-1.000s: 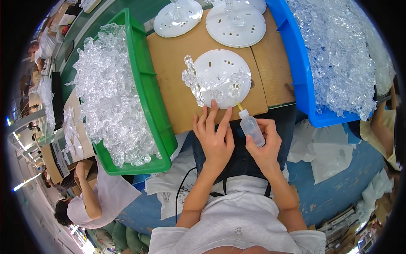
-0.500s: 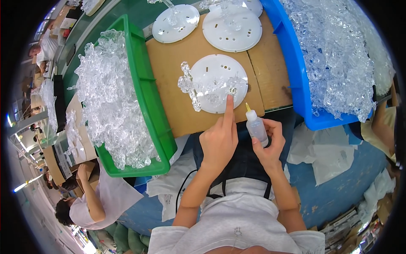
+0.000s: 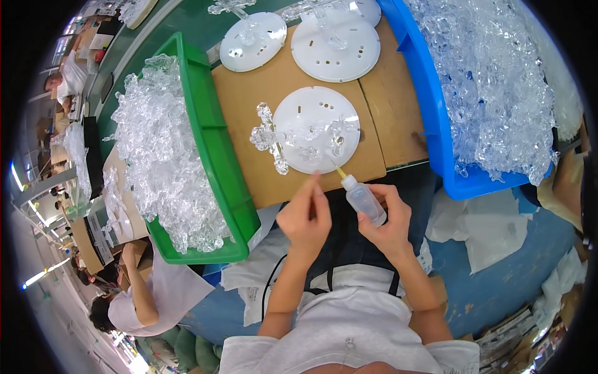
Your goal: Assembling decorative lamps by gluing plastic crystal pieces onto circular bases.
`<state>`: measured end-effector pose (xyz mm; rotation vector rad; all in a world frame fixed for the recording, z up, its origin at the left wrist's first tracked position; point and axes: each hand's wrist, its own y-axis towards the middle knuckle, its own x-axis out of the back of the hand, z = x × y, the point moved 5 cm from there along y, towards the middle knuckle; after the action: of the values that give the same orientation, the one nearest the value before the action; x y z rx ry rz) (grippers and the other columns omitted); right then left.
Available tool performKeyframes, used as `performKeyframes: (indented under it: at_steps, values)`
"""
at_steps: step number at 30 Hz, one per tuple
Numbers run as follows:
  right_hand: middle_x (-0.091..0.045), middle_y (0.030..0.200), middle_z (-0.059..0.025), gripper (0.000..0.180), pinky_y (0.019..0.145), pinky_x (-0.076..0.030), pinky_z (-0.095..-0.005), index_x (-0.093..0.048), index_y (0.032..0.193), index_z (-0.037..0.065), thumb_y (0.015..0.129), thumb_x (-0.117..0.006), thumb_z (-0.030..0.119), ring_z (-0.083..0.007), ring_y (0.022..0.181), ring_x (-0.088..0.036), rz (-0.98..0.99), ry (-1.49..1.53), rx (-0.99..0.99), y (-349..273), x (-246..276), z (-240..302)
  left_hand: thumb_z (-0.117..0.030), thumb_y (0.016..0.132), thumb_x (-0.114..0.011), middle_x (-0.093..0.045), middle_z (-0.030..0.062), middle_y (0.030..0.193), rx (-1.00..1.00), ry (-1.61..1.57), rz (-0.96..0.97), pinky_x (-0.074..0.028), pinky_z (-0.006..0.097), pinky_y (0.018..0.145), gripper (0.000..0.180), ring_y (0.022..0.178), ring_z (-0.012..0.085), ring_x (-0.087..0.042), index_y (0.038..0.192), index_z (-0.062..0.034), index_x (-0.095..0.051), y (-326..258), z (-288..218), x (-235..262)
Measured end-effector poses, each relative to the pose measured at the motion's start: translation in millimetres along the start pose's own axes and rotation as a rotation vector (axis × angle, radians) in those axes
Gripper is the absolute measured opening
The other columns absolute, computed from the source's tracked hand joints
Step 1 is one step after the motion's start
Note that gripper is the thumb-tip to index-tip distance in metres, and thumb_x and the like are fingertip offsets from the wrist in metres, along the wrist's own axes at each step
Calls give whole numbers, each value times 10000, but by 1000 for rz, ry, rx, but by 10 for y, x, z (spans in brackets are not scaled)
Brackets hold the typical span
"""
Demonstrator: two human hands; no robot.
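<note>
The step in hand looks like gluing clear plastic ornaments onto a white round disc (image 3: 317,128) that lies on the brown board of the desk (image 3: 249,100), just ahead of the person. The right hand (image 3: 387,219) has its fingers closed around a small squeeze bottle (image 3: 363,201), tilted so that its yellowish nozzle points up and left at the disc's near edge; whether the tip actually touches the disc is hard to tell at this size. The left hand (image 3: 305,218) hovers just beside the bottle, over the near edge of the board, with thumb and forefinger pinched together and the other fingers curled; it may hold something tiny, but nothing shows between them. Both forearms come up from the lower edge, elbows close to the body, wrists bent toward the disc.

A clear cross-shaped piece (image 3: 269,137) lies across the disc's left rim, and a few more clear pieces sit on the disc's face. The next move, as I judge it, calls for a steady nozzle and a light squeeze at one spot, with the left hand free to set or press a piece.

A green bin (image 3: 215,156) on the left and a blue bin (image 3: 436,124) on the right are heaped with clear pieces. Two more white discs (image 3: 252,42) lie farther back.
</note>
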<state>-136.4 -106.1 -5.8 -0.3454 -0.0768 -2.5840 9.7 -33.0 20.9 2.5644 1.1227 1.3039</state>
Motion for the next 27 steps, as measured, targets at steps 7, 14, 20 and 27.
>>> performKeyframes:
  at_steps: [7,14,20,27]
  values:
    - [-647,861,-93,367,664,-511,-277,-579,997,3,661,-701,84,-168,712,-640,11,-10,-5,71,-75,8,-22,785,-719,-400,-54,508,305,-135,-149,-256,183,429,468,451,10,-322,1230,-3,-575,157,33,1]
    - [-633,816,-85,360,625,-519,-314,-589,953,55,619,-715,106,-246,680,-639,-10,-61,-42,138,-57,81,-38,789,-727,-385,-66,518,312,-113,-138,-242,181,441,388,466,4,-303,1165,-11,-633,242,79,-69]
    - [-637,828,-111,372,656,-517,-304,-594,970,25,621,-701,95,-242,712,-652,58,-96,-46,213,-48,119,-61,814,-712,-350,-97,578,383,-147,-148,-194,178,460,354,512,-5,-261,1156,-3,-640,230,76,-59]
    - [-633,819,-110,366,659,-515,-305,-602,961,27,613,-696,89,-248,708,-649,69,-99,-35,235,-36,93,-55,824,-698,-343,-99,578,387,-118,-131,-196,176,467,355,515,-6,-264,1170,-6,-633,227,71,-70]
